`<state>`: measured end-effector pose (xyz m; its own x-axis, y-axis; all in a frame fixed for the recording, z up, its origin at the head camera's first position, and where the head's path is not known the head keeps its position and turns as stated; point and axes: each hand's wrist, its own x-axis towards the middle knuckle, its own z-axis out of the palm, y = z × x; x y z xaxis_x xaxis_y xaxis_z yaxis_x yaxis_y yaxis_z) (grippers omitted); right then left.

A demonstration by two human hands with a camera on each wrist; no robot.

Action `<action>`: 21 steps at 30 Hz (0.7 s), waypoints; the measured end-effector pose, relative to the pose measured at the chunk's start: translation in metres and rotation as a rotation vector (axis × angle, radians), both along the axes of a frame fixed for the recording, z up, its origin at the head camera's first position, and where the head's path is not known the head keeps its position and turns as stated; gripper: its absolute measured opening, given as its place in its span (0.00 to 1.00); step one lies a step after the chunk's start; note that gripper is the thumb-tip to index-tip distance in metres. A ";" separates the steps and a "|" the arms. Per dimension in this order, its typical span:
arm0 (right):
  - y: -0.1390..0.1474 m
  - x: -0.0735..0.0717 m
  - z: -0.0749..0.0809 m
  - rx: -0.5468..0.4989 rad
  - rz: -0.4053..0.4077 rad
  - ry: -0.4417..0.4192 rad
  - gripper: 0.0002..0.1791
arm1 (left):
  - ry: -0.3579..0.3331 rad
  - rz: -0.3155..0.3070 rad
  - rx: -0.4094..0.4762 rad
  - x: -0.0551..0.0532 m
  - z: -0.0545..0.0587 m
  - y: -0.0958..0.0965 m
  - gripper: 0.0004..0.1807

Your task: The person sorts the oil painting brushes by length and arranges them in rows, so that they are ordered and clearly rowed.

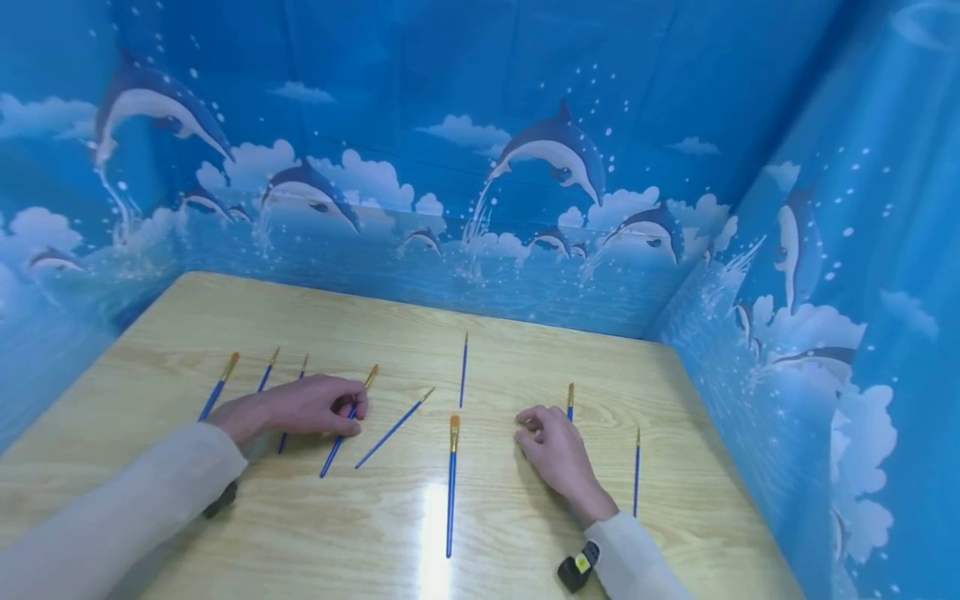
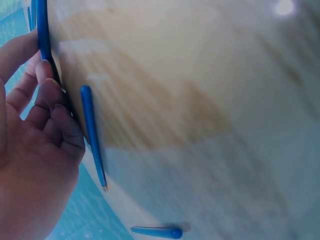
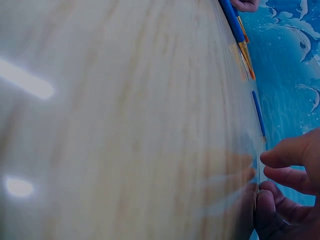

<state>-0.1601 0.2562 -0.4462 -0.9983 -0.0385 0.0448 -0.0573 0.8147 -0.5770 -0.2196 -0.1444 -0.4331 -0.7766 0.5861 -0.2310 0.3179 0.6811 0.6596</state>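
Observation:
My left hand (image 1: 318, 404) pinches the blue handle of a paintbrush (image 1: 332, 454) between thumb and fingers; its gold ferrule and orange-brown bristles point away from me. The left wrist view shows the thumb and fingertips against that handle (image 2: 44, 30). Just right of it lies a thin slanted paintbrush (image 1: 392, 432). My right hand (image 1: 558, 454) rests low over the table with loosely bent fingers and nothing between them. Partly hidden behind it is another paintbrush (image 1: 571, 402). A wide flat paintbrush (image 1: 452, 500) lies between the two hands.
On the wood-grain table (image 1: 510, 533) lie more brushes: a fine paintbrush (image 1: 463, 371) farther back, a thin paintbrush (image 1: 637, 479) at the right, and a broad paintbrush (image 1: 217, 388) with others near my left arm. A blue dolphin curtain (image 1: 420, 83) stands behind and beside the table.

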 end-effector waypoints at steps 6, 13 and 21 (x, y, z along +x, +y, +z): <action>0.001 0.000 0.000 -0.011 -0.005 -0.002 0.13 | 0.009 -0.010 -0.003 -0.001 0.001 0.000 0.10; 0.006 -0.002 0.001 -0.024 -0.011 0.002 0.13 | 0.007 -0.019 0.015 0.002 0.002 -0.001 0.11; 0.026 -0.009 0.012 -0.011 -0.068 0.028 0.13 | -0.010 0.002 -0.015 -0.001 0.002 0.000 0.10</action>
<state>-0.1689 0.2826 -0.4345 -0.9969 0.0297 0.0731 -0.0187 0.8112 -0.5845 -0.2206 -0.1441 -0.4310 -0.7752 0.5812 -0.2475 0.3099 0.6913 0.6527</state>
